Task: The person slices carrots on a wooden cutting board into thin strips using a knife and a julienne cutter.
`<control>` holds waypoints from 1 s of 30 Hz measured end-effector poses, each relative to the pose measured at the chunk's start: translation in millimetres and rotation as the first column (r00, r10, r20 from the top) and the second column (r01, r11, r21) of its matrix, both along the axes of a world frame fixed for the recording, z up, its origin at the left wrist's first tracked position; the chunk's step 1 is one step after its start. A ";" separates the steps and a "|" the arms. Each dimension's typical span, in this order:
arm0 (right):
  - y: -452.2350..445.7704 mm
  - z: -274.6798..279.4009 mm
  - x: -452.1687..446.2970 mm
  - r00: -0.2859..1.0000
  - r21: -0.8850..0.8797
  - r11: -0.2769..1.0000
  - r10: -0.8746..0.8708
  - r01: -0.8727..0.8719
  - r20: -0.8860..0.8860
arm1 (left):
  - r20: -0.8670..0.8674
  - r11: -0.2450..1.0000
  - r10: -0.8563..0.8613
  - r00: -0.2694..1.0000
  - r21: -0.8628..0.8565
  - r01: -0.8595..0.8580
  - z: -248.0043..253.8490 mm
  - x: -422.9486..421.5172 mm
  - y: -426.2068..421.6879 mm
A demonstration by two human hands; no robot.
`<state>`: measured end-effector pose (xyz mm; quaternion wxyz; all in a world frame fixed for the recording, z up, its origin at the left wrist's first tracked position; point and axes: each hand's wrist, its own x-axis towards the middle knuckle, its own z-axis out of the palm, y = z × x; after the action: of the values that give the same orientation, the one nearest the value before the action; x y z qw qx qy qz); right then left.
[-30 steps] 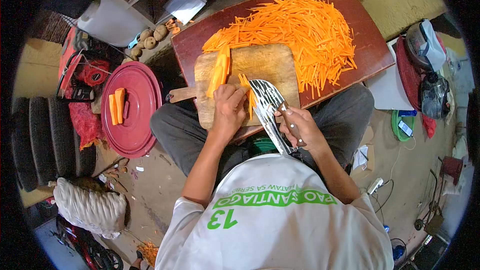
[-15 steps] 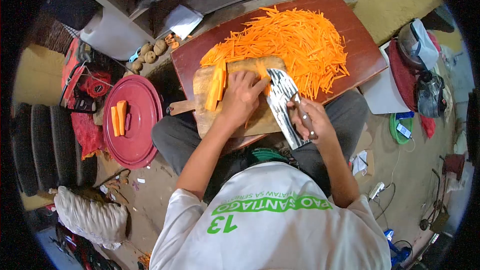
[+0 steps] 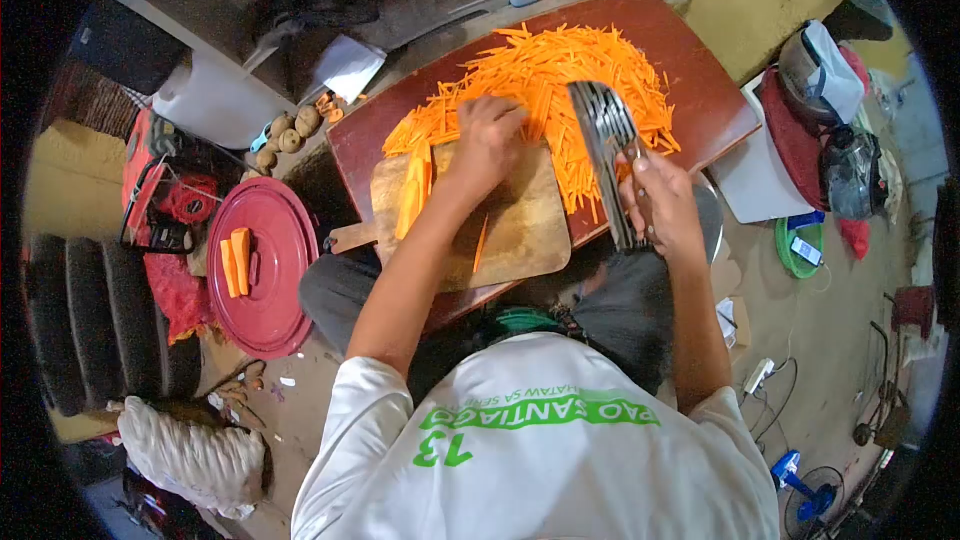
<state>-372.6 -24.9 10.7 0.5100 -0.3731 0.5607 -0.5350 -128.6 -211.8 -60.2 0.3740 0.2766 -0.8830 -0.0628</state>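
Across the dark red wooden table [image 3: 703, 48] spreads a large heap of orange carrot sticks [image 3: 600, 70], mostly done; the brown wooden board [image 3: 530, 220] bears slabs [image 3: 412, 195], apparently left to slice, like the thick pieces [image 3: 241, 262] on the round red plastic lid [image 3: 275, 295]. The right hand's [image 3: 665, 205] fingers clamp a broad steel knife [image 3: 605, 150]; the left hand's [image 3: 485, 150] bunch near the heap, any grip hidden.

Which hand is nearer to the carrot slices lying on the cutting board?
Left. The left hand is just right of the carrot slices, by the carrot-strip pile; the right hand, holding the knife, is right of the cutting board.
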 end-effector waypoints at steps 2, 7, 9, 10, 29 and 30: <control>21.2 -2.4 17.6 0.990 0.080 0.987 0.137 -0.139 0.032 | -0.008 0.998 0.049 0.999 0.029 -0.049 14.3 33.1 16.5; 56.0 -1.2 77.2 0.882 0.264 0.841 0.444 -0.472 0.159 | 0.061 0.939 0.333 0.941 0.069 -0.337 27.8 115.5 42.0; 58.6 -9.1 84.0 0.808 0.283 0.757 0.567 -0.589 0.163 | 0.091 0.904 0.402 0.911 0.122 -0.411 27.6 136.9 51.9; 57.3 -9.3 84.8 0.791 0.243 0.771 0.611 -0.588 -0.027 | 0.082 0.887 0.425 0.901 0.157 -0.433 30.1 144.0 59.4; 27.0 7.1 77.2 0.734 0.111 0.917 0.376 -0.384 -0.565 | 0.291 0.863 0.403 0.867 0.195 -0.467 21.5 131.6 156.2; 32.2 11.5 85.7 0.793 0.189 0.916 0.400 -0.353 -0.459 | 0.251 0.855 0.410 0.877 0.229 -0.466 21.8 128.1 156.9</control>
<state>-286.9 7.3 22.2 0.4648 -0.5758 0.6097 -0.2841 -0.4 -54.9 -38.4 0.2474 0.5264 -0.8101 -0.0740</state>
